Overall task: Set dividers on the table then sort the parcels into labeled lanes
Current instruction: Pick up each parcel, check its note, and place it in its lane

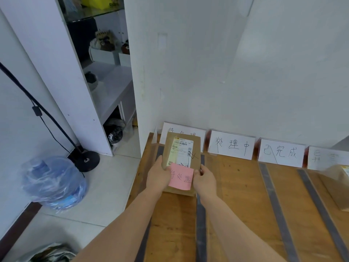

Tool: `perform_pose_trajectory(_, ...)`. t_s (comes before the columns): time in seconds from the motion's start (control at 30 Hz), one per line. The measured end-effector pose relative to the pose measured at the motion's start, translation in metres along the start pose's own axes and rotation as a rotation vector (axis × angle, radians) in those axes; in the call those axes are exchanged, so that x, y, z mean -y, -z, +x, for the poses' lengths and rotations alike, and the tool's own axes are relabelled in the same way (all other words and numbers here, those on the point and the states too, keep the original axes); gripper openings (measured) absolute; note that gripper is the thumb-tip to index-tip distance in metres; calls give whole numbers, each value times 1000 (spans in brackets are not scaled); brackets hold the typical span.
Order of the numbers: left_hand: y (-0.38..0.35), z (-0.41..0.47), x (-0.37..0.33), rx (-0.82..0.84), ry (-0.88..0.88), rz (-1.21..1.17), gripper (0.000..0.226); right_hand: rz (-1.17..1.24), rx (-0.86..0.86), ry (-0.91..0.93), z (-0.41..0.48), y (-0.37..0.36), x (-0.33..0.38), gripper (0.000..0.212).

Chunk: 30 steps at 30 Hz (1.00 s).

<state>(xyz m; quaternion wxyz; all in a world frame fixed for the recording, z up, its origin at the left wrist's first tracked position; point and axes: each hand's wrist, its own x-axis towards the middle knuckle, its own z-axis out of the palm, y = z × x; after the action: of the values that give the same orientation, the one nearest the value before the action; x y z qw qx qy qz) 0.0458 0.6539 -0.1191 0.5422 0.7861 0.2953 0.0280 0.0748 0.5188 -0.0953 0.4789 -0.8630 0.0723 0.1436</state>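
I am gripping the parcel with both hands. My left hand is curling round its left edge, and my right hand is pinching the right edge beside the pink note stuck on its face. The parcel is hanging over the leftmost lane of the table, between two dark divider strips, just in front of the first sign.

I am judging that the note's writing matches that sign, so I should be lowering the parcel flat, keeping it square to the strips, off the right strip and clear of the sign.

The parcel is covering most of the sign's characters. I cannot tell whether its underside is touching the wood. At the right edge, another parcel is being cut off, and the fourth sign is showing blurred.
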Motion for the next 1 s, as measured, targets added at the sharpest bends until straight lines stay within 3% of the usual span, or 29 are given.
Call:
perform_pose_trajectory(0.27,-3,4,5,31,9,94,45,-100,-25,27,1,-2,-2,34)
perform_pose_trajectory(0.4,0,3,6,51,-19,177,43,-184,-15,71,-4,2,1,35)
perform_pose_trajectory(0.53,5,-2,-1,31,-146,322,34,-272,-41,137,-12,6,4,41)
perform_pose_trajectory(0.7,15,-18,-24,7,-350,555,52,-426,-61,262,-29,25,14,54)
perform_pose_trajectory(0.9,25,-59,-82,-42,-604,953,52,-632,-169,414,-56,72,21,52)
perform_pose_trajectory(1.0,18,-87,-109,-50,-685,1019,53,-689,-222,444,-76,107,18,57)
